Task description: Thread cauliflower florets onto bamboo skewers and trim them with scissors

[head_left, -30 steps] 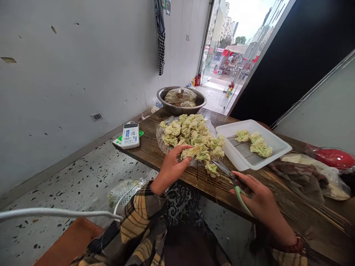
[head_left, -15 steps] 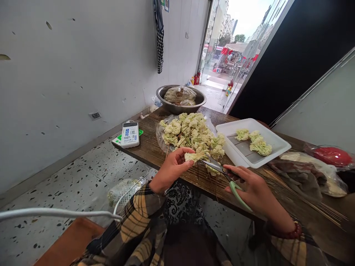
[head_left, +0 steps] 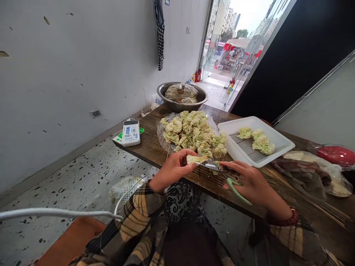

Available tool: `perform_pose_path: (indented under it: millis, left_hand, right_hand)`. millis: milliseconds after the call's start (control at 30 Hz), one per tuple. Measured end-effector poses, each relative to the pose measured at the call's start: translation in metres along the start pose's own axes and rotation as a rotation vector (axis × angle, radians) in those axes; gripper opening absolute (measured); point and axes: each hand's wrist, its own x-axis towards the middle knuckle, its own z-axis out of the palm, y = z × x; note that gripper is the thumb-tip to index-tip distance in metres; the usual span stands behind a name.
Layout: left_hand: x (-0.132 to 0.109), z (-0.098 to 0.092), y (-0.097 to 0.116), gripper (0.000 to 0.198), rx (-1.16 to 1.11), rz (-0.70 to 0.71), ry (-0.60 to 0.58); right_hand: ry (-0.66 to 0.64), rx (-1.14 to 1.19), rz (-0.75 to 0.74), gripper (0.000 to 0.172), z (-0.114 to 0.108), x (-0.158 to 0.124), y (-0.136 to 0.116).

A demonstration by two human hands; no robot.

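Observation:
Between the thumb and fingers of my left hand (head_left: 177, 166) is a cauliflower floret (head_left: 196, 159), its pale stem pointing right. My right hand (head_left: 247, 181) grips scissors (head_left: 234, 188) with green handles. Their metal blades lie against the floret's underside, close to my left fingertips. Just beyond both hands, a heap of cauliflower florets (head_left: 194, 129) rests on a clear plastic bag on the wooden table (head_left: 149, 127). Thin brown sticks poke out of the heap. To the right, several florets (head_left: 263, 145) sit in a white tray (head_left: 280, 147).
A metal basin (head_left: 181, 107) with bagged contents stands at the table's far end. A white device with printed labels (head_left: 131, 133) is at the left corner. On the right lie a brown cloth (head_left: 302, 177), a red wrapped item (head_left: 334, 154) and long thin skewers (head_left: 313, 203).
The scissor blades have moved left and now lie along the floret's underside. My right hand has shifted slightly left with them. The camera view has tilted a little.

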Motion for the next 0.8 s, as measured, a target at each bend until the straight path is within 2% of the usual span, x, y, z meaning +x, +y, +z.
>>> perform_pose_path:
  millis: [167,467,800]
  left_hand:
    - [0.004,0.000,0.000,0.034,-0.039,-0.024,-0.055]
    - [0.015,-0.006,-0.006,0.033,-0.035,-0.076,-0.045]
    - [0.024,-0.010,-0.019,0.031,0.013,-0.124,-0.029]
  right_hand:
    - [-0.025,0.076,0.029,0.054,0.003,0.003,0.001]
    - [-0.031,0.092,-0.034,0.046,0.005,0.015,0.006]
    - [-0.072,0.081,-0.040,0.039,0.009,0.029,0.016]
